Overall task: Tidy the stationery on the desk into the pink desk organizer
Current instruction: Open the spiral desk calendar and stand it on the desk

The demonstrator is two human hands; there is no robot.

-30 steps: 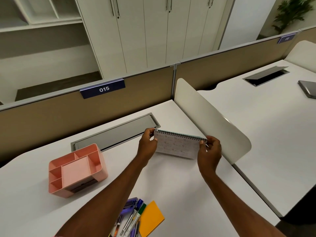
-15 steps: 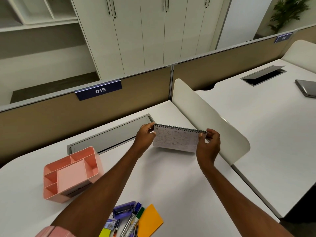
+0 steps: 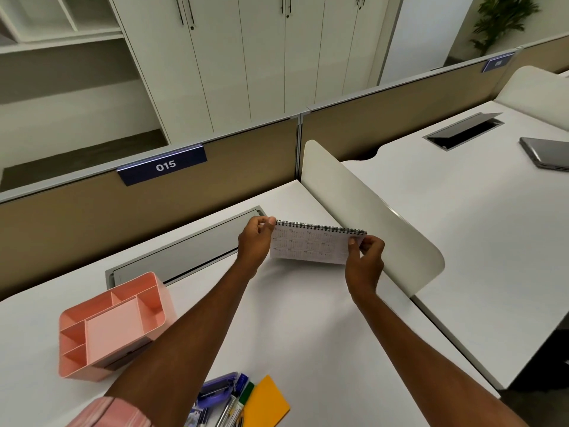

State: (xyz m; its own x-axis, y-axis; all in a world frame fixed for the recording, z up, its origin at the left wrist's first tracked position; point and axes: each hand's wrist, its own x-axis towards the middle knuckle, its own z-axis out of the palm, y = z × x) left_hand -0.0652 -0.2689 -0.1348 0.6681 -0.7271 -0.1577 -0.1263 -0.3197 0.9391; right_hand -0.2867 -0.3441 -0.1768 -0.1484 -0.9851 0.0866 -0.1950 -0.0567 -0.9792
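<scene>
A spiral-bound desk calendar is held above the white desk, its wire binding on top. My left hand pinches its left end and my right hand pinches its right end. The pink desk organizer stands at the left with its compartments showing nothing inside. At the near edge lies a heap of stationery: a purple stapler, several pens and markers and an orange pad, partly hidden by my left forearm.
A grey cable flap is set into the desk behind the organizer. A curved white divider stands just right of the calendar. The neighbouring desk holds a closed laptop. A beige partition with a "015" sign runs along the back.
Both hands have lifted the calendar slightly, away from the desk surface. The camera has tilted so more of the stationery heap and organizer shows.
</scene>
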